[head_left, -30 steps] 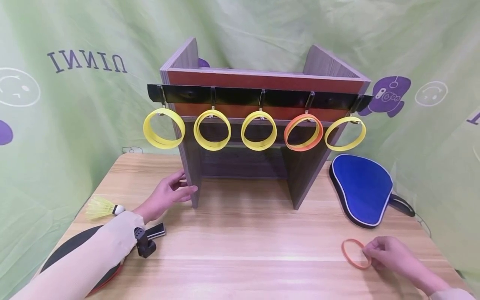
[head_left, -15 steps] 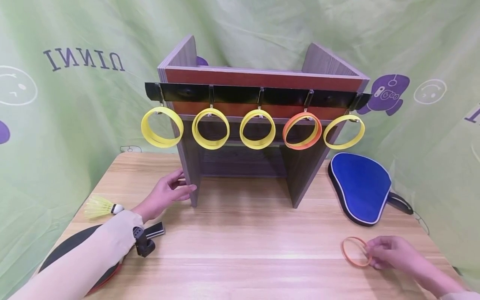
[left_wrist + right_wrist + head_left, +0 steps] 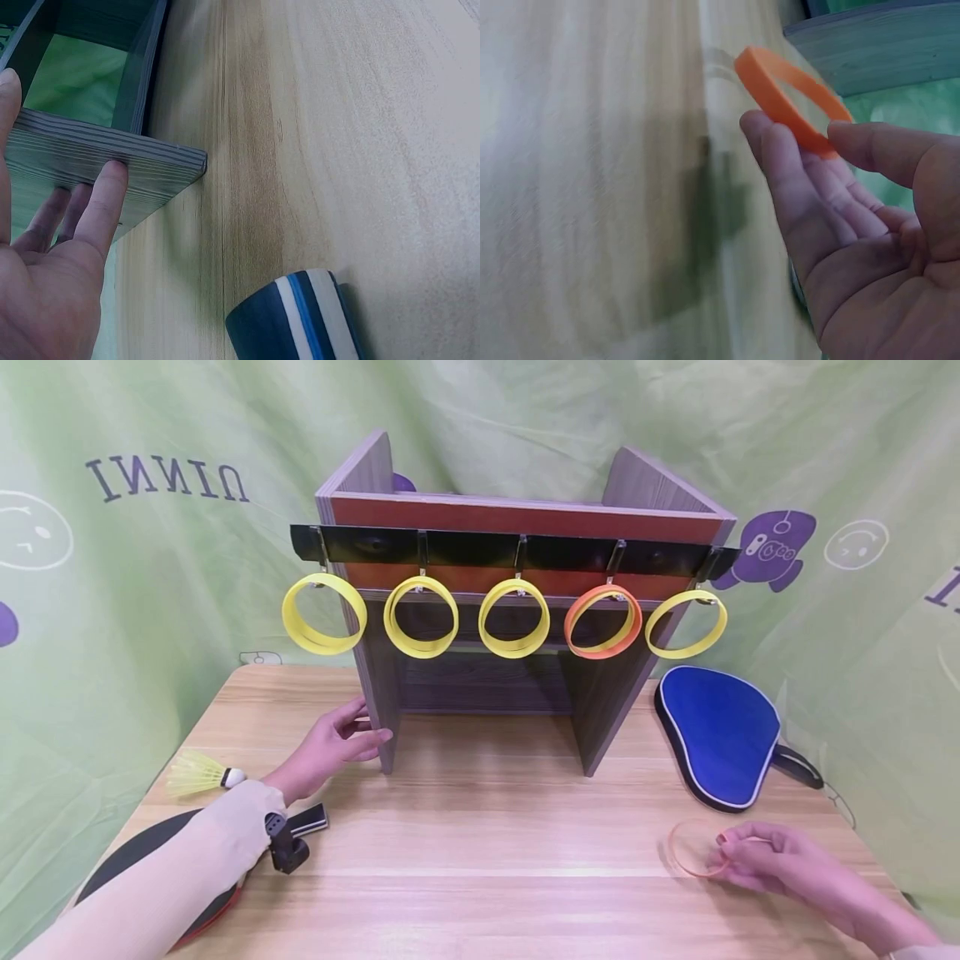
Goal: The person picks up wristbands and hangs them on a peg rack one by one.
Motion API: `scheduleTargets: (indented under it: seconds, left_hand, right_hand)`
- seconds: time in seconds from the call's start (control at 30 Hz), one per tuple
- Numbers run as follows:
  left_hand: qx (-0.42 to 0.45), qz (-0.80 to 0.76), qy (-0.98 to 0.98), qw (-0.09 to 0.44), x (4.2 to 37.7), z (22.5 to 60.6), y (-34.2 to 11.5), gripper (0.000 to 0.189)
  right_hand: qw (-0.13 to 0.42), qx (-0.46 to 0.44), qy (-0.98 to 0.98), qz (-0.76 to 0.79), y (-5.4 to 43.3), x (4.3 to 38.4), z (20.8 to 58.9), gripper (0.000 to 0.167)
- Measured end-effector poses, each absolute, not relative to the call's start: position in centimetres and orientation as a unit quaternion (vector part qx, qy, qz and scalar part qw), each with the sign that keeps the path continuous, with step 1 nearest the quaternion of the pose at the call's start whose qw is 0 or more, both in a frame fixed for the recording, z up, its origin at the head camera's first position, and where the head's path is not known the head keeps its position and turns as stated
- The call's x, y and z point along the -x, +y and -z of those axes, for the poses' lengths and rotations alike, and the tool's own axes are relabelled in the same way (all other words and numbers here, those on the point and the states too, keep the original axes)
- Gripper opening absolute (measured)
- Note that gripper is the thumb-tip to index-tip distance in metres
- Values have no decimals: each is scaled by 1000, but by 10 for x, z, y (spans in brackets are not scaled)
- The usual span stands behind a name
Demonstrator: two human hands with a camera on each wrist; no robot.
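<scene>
My right hand pinches a thin orange silicone wristband between thumb and fingers, at the right of the table. Blur softens the band in the head view. At the lower left panel of a grey wooden stand, my left hand holds the panel's front edge. Its fingers rest on the outer face, with the thumb at the edge. Across the stand's front runs a black strip with hooks. Several yellow bands hang from them, along with an orange band that has yellow showing inside it.
A blue paddle case with a black strap lies at the right. Under the left forearm is a black table tennis paddle, its handle pointing toward the stand. A yellow shuttlecock lies behind it. Green printed cloth surrounds the table.
The right hand has raised the orange wristband slightly and shifted it a little left and away from the body. The left hand has stayed on the stand.
</scene>
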State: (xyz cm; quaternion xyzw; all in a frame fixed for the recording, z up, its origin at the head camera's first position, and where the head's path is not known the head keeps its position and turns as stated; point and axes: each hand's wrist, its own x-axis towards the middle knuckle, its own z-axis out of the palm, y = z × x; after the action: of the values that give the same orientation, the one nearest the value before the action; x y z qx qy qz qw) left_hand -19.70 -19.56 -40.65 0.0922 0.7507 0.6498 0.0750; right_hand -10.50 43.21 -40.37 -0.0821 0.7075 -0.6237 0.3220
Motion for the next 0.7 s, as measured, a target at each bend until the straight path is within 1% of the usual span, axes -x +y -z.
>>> scheduleTargets:
  seconds: [0.1, 0.17, 0.33, 0.43, 0.6, 0.7]
  left_hand:
    - [-92, -650, 750, 76, 197, 407, -195, 75]
    - [-93, -649, 751, 77, 198, 407, -196, 76]
    - [-93, -643, 756, 75, 198, 405, -198, 76]
    - [-93, -639, 760, 75, 198, 404, -199, 75]
    - [-99, -639, 759, 79, 198, 405, -198, 75]
    - [-99, -642, 756, 80, 197, 405, -196, 75]
  right_hand:
    - [314, 111, 703, 628, 427, 108, 397, 26]
    - [298, 123, 706, 631, 420, 111, 389, 26]
    - [214, 155, 720, 642, 394, 119, 359, 26]
    - [172, 185, 705, 663, 381, 127, 338, 30]
    - [128, 210, 653, 717, 367, 134, 301, 37]
    - [99, 230, 621, 743, 359, 136, 280, 38]
